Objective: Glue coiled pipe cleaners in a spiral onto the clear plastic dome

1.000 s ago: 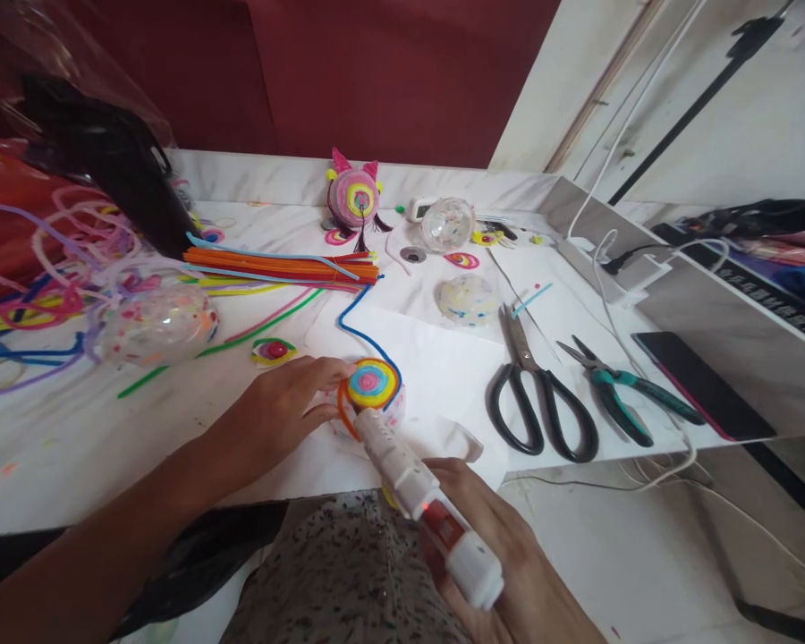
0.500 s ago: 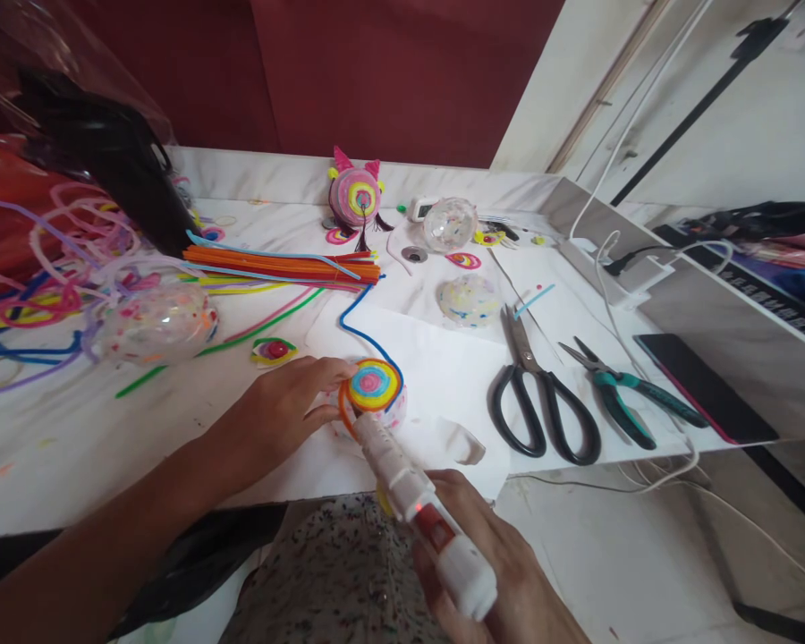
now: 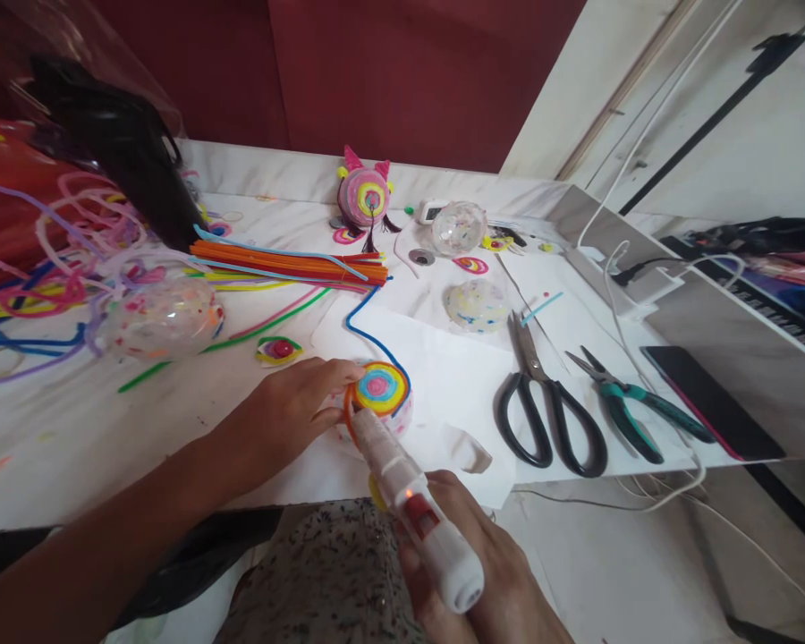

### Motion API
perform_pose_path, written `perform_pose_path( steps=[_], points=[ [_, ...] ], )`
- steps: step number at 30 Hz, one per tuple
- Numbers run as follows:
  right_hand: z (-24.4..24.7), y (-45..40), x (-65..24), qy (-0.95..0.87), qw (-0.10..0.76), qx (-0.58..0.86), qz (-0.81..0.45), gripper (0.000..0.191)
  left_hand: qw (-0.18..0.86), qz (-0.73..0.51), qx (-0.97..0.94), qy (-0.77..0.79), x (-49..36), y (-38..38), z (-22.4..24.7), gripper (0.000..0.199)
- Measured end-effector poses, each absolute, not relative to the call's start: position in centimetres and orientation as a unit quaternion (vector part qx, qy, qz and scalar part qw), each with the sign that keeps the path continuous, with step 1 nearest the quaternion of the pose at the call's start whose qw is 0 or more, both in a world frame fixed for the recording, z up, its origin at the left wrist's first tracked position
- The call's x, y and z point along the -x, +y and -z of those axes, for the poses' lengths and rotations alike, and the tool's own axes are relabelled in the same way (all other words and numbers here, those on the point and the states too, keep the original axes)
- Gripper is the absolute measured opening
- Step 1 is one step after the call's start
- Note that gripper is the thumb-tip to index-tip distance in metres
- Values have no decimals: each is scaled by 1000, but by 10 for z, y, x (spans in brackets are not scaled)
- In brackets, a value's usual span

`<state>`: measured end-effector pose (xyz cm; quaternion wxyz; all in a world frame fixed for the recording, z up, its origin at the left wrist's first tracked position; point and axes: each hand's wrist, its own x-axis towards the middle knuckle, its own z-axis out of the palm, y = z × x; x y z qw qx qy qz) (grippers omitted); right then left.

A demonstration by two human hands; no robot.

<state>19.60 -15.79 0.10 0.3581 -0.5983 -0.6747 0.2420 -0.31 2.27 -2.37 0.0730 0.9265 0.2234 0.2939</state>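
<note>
A clear, speckled plastic ball (image 3: 406, 420) sits on white paper near the table's front edge. Its top is wound with a pipe cleaner coil (image 3: 378, 386) in pink, light blue and yellow rings. An orange pipe cleaner (image 3: 350, 413) curves along its left side, and a blue pipe cleaner (image 3: 368, 335) trails from its right side to the back. My left hand (image 3: 288, 402) grips the ball's left edge, index finger and thumb beside the orange strand. In my right hand (image 3: 483, 555) is a white hot glue gun (image 3: 409, 501), its light lit and its nozzle at the coil's front left edge.
Orange pipe cleaners (image 3: 288, 259) lie bundled behind. Scissors (image 3: 537, 385), pliers (image 3: 634, 402) and a phone (image 3: 711, 402) lie to the right. More clear balls (image 3: 165, 317) and a decorated pink ball (image 3: 366, 195) stand around. A white cable (image 3: 617, 326) runs along the right.
The whole view has shifted slightly. The glue gun's rear end has swung a little to the left, with its nozzle still at the coil's edge. My left hand keeps its hold.
</note>
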Motion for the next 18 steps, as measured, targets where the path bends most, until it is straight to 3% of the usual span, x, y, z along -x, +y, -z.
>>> perform_pose_path(
  steps=[7,18],
  points=[
    [6,-159,-189,-664,357,618,-222,11,139,-243,-921,271,5,22,23,32],
    [13,-159,-182,-687,326,625,-174,18,110,-275,-922,249,3,22,23,30]
  ],
)
